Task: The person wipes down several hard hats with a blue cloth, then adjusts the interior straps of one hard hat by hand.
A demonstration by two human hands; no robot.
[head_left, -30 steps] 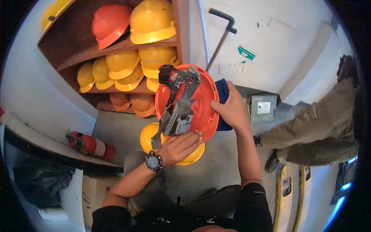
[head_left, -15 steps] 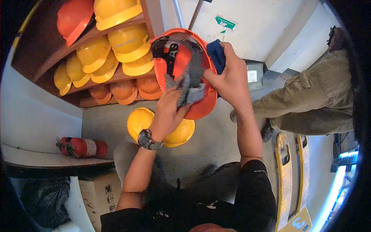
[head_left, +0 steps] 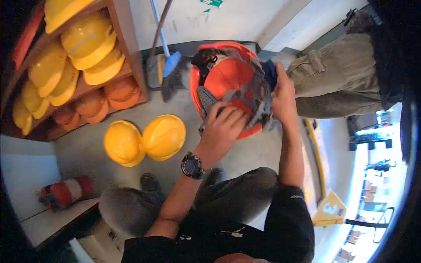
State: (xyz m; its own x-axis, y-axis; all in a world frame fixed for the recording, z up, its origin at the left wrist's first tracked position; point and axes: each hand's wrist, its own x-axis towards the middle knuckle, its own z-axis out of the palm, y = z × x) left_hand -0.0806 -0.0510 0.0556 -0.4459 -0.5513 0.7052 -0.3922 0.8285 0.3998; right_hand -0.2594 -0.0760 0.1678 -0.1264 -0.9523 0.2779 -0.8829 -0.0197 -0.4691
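Red-orange plastic hard hat (head_left: 228, 75) held up over the floor (head_left: 199, 151), in the centre, open side up. Grey strap harness (head_left: 206, 100) seen inside the shell. Left hand (head_left: 224, 128) laid inside the near part of the hat, fingers bent together at the straps; whether a strap is pinched cannot be told. Round dark watch (head_left: 191, 165) worn on that wrist. Right hand (head_left: 284, 97) closed at the right side of the shell; dark blue cloth (head_left: 270, 74) caught beside that grip.

Two glossy yellow hard hats (head_left: 124, 143) (head_left: 164, 137) set on the floor, left of the held hat, touching. Reddish-brown wooden shelf unit (head_left: 130, 39) at far left: yellow hard hats (head_left: 87, 41) stacked above, orange hard hats (head_left: 122, 93) on the low shelf. Faint marking noted on one yellow front, not legible. Blue broom head (head_left: 172, 63) placed just right of the unit. Red fire extinguisher (head_left: 68, 193) laid at near left, pale label blurred.

Writing: "3" in pale blue-white on a yellow panel (head_left: 329, 210), near right. White letters, "es" among them, printed on the black shirt (head_left: 210, 245); sleeve print too small. Green-and-white sticker (head_left: 212, 3) on the far wall, unreadable. Olive-brown trousers (head_left: 335, 81) of another person seen at far right.
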